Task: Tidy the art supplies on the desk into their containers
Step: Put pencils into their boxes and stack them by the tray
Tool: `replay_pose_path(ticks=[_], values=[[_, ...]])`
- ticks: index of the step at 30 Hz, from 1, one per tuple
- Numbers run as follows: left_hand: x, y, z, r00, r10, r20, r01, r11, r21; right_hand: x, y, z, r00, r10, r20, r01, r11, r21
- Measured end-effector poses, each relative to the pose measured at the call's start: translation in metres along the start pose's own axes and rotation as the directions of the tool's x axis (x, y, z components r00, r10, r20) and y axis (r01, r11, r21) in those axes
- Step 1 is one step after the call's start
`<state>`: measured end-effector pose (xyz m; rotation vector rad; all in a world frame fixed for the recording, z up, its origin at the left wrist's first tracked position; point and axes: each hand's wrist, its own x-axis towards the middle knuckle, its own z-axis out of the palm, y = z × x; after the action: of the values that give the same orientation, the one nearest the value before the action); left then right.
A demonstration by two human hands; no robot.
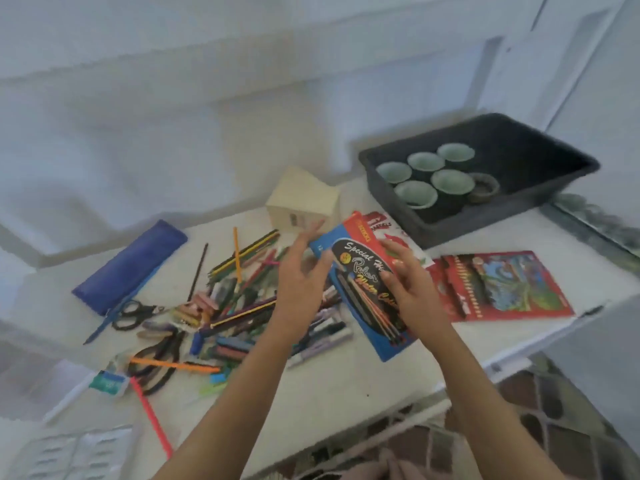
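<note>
A blue water-colour pencil box (363, 271) is lifted above the white desk (346, 382), tilted. My right hand (408, 289) holds it from the right, fingers curled over its front. My left hand (301, 271) is at the box's left edge with straight fingers touching it. A heap of coloured pencils, pastels and markers (239, 306) lies left of the hands. A blue pencil case (131, 265) lies at the far left.
A small wooden box (304, 202) stands behind the heap. A dark tray (540, 199) holds several green cups at the back right. Red pencil packs (502, 285) lie to the right. Black scissors (135, 313) and an orange pencil (173, 365) lie near the front left.
</note>
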<state>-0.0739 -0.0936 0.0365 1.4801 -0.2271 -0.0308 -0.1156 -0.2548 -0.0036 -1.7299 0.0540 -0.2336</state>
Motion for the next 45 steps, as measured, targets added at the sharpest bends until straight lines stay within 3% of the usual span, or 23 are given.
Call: replay_pose_path(ticks=[3, 6, 11, 14, 19, 23, 26, 33, 35, 39, 45], values=[[0.010, -0.020, 0.043, 0.969, -0.063, 0.237, 0.053, 0.997, 0.048, -0.024, 0.018, -0.051, 0.971, 0.062, -0.230, -0.078, 0.995, -0.063], [0.010, -0.039, 0.087, 0.908, -0.134, 0.398, 0.041, 0.971, 0.235, -0.049, 0.039, -0.106, 0.872, 0.198, -0.448, -0.215, 0.977, 0.013], [0.008, -0.060, 0.143, 0.786, -0.191, 0.588, -0.097, 0.902, 0.422, -0.072, 0.050, -0.187, 0.728, 0.333, -0.599, -0.383, 0.923, 0.047], [0.015, -0.074, 0.180, 0.785, -0.209, 0.583, -0.155, 0.845, 0.511, -0.071, 0.057, -0.230, 0.684, 0.373, -0.627, -0.448, 0.893, 0.043], [0.028, -0.110, 0.240, 0.790, -0.185, 0.584, -0.303, 0.710, 0.635, -0.050, 0.074, -0.291, 0.700, 0.431, -0.569, -0.538, 0.843, -0.023], [0.042, -0.138, 0.275, 0.805, -0.173, 0.568, -0.465, 0.410, 0.784, -0.020, 0.092, -0.327, 0.738, 0.430, -0.520, -0.573, 0.807, -0.146], [0.049, -0.156, 0.281, 0.807, -0.257, 0.532, -0.458, 0.299, 0.837, 0.008, 0.104, -0.341, 0.783, 0.403, -0.474, -0.572, 0.765, -0.294], [0.045, -0.168, 0.272, 0.830, -0.218, 0.513, -0.446, 0.291, 0.846, 0.052, 0.118, -0.321, 0.856, 0.167, -0.490, -0.494, 0.545, -0.677], [0.046, -0.169, 0.271, 0.830, -0.226, 0.510, -0.440, 0.296, 0.848, 0.058, 0.123, -0.310, 0.897, 0.101, -0.430, -0.421, 0.491, -0.763], [0.044, -0.171, 0.269, 0.843, -0.211, 0.495, -0.429, 0.292, 0.855, 0.060, 0.135, -0.296, 0.946, 0.139, -0.293, -0.324, 0.434, -0.841], [0.042, -0.168, 0.272, 0.848, -0.202, 0.489, -0.414, 0.321, 0.851, 0.063, 0.147, -0.311, 0.977, 0.081, -0.195, -0.210, 0.470, -0.857]])
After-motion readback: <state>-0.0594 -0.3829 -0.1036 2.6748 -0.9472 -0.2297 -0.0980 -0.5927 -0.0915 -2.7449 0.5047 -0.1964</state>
